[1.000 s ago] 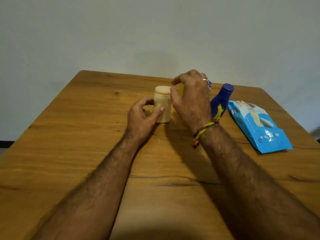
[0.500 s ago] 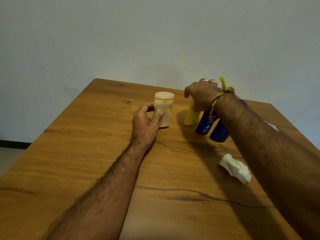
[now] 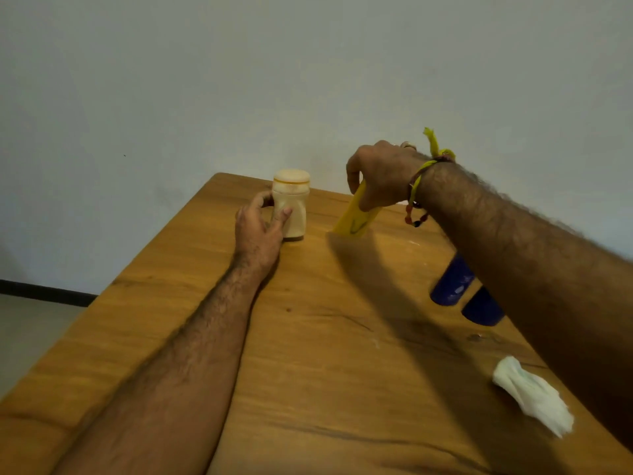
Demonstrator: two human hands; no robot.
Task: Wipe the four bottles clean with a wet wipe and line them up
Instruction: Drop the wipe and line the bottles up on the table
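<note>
A cream bottle (image 3: pixel 291 204) stands upright near the table's far edge. My left hand (image 3: pixel 258 228) holds its lower part with thumb and fingers curled round it. To its right my right hand (image 3: pixel 380 176) grips the top of a yellow bottle (image 3: pixel 356 217), which leans over with its base near the wood. Two dark blue bottles (image 3: pixel 452 282) (image 3: pixel 483 308) stand further right, mostly hidden behind my right forearm. A crumpled white wet wipe (image 3: pixel 532 395) lies loose on the table at the near right.
The wooden table (image 3: pixel 342 354) ends at the far edge just behind the cream bottle and drops off on the left to a grey floor. A plain wall stands behind it. A few pale smears mark the wood near the blue bottles.
My right hand left the cream bottle, took the yellow bottle by its top and moved it away from the blue bottles. The view swung left, so the blue wipe pack dropped out of sight.
</note>
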